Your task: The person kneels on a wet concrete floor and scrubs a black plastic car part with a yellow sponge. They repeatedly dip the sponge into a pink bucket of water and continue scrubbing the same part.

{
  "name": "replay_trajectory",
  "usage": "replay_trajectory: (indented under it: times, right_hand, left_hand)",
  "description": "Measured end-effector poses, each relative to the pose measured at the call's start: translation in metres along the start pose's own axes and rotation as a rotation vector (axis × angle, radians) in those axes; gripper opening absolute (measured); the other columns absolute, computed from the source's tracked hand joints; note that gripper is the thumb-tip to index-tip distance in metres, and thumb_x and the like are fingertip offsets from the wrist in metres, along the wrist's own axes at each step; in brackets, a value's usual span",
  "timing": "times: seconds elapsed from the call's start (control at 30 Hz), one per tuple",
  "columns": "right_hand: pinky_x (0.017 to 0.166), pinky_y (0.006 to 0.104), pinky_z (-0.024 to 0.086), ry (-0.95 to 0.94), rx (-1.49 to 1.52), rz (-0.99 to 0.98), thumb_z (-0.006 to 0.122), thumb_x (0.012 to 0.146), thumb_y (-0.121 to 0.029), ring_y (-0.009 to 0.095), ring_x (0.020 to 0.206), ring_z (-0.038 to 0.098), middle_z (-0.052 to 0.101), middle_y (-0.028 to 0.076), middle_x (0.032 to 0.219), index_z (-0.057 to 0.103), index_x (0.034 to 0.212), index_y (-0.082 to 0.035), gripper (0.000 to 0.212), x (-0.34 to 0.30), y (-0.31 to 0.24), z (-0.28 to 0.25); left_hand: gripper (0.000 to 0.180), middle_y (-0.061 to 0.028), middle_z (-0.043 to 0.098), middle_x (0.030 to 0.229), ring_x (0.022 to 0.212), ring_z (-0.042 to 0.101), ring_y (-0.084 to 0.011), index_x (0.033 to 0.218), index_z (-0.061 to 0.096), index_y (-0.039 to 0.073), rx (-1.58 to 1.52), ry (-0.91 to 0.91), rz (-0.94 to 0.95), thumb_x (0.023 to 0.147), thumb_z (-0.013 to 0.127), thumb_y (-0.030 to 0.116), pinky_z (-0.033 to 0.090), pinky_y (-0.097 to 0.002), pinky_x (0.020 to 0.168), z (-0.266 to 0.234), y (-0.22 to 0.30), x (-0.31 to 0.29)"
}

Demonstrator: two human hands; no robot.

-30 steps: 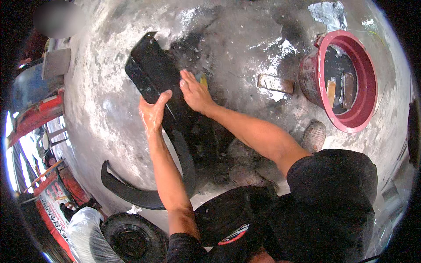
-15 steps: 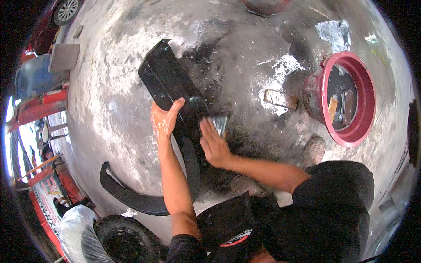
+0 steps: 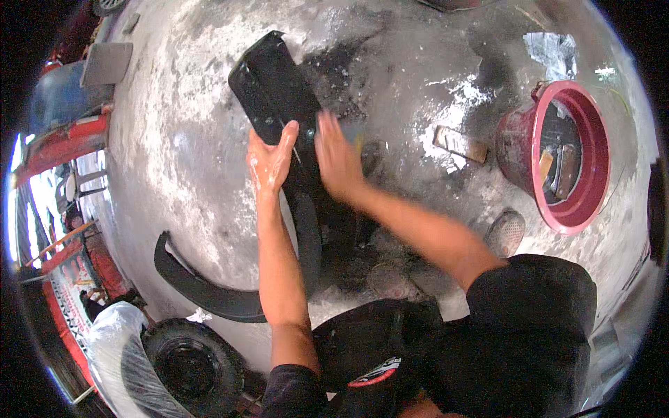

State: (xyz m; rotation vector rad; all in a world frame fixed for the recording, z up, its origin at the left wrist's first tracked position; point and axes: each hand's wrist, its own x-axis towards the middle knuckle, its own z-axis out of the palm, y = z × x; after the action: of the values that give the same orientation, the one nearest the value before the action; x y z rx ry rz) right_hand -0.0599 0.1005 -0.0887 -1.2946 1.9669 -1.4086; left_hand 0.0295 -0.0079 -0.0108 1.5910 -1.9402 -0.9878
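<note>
One long black panel (image 3: 275, 80) lies slanted on the grey floor (image 3: 411, 76), left of the middle, its lower end sweeping left in a curved arc. The left hand (image 3: 270, 159), wet and shiny, is clamped on the panel's left edge with the thumb over the top. The right hand (image 3: 339, 161), apart from the left and blurred, lies at the right edge, stretched forward; I cannot tell whether it grips anything, though a bit of yellow (image 3: 359, 144) shows just beyond it. To the right, a brown block (image 3: 460, 144) lies near a red basin (image 3: 605, 157) with two more blocks (image 3: 566, 171) inside, and a black tyre (image 3: 191, 366) shows at lower left
</note>
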Motion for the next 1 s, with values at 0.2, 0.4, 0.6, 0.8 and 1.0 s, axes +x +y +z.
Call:
replay_trajectory:
  times: [0.2, 0.4, 0.6, 0.8, 1.0]
  right_hand:
    - [0.124, 0.0571, 0.014, -0.187, -0.032, -0.075, 0.044, 0.104, -0.022, 0.041, 0.151, 0.027, 0.032, 0.024, 0.161, 0.036, 0.152, 0.005, 0.055, -0.042, -0.018, -0.009]
    - [0.122, 0.0516, 0.025, -0.125, 0.171, -0.152, 0.039, 0.104, -0.011, 0.045, 0.146, 0.033, 0.036, 0.031, 0.155, 0.039, 0.145, 0.013, 0.048, 0.032, -0.025, -0.013]
    - [0.124, 0.0505, 0.020, -0.187, 0.079, -0.301, 0.054, 0.097, -0.012, 0.047, 0.148, 0.031, 0.037, 0.029, 0.156, 0.041, 0.145, 0.013, 0.056, -0.088, -0.024, -0.014]
    - [0.122, 0.0462, 0.027, -0.128, 0.146, -0.264, 0.048, 0.102, -0.017, 0.043, 0.147, 0.033, 0.042, 0.028, 0.154, 0.044, 0.145, 0.009, 0.050, 0.050, -0.052, -0.007]
    - [0.113, 0.0774, 0.004, -0.164, 0.127, -0.217, 0.047, 0.101, -0.022, 0.037, 0.152, 0.029, 0.038, 0.021, 0.159, 0.043, 0.149, 0.004, 0.054, -0.082, -0.018, -0.011]
  left_hand:
    - [0.066, -0.0202, 0.073, 0.114, 0.107, 0.070, -0.0343, 0.125, 0.061, -0.001, 0.002, -0.004, -0.003, 0.081, 0.081, 0.045, 0.051, -0.0419, 0.094, -0.019, -0.001, 0.003]
    - [0.063, -0.0218, 0.074, 0.105, 0.101, 0.072, -0.0352, 0.120, 0.063, -0.001, 0.027, -0.009, -0.004, 0.085, 0.077, 0.049, 0.053, -0.0422, 0.089, -0.009, 0.013, -0.005]
    - [0.065, -0.0327, 0.069, 0.109, 0.109, 0.064, -0.0505, 0.121, 0.063, -0.004, 0.166, 0.097, -0.024, 0.102, 0.046, 0.056, 0.048, -0.0514, 0.093, -0.009, 0.001, 0.004]
    - [0.064, -0.0329, 0.066, 0.118, 0.117, 0.058, -0.0534, 0.126, 0.062, 0.000, 0.152, 0.034, -0.140, 0.105, 0.039, 0.055, 0.045, -0.0533, 0.097, -0.019, 0.000, 0.001]
    - [0.065, -0.0353, 0.064, 0.118, 0.116, 0.056, -0.0561, 0.124, 0.062, -0.003, 0.176, 0.062, -0.093, 0.105, 0.036, 0.055, 0.044, -0.0566, 0.097, -0.004, 0.006, 0.002]
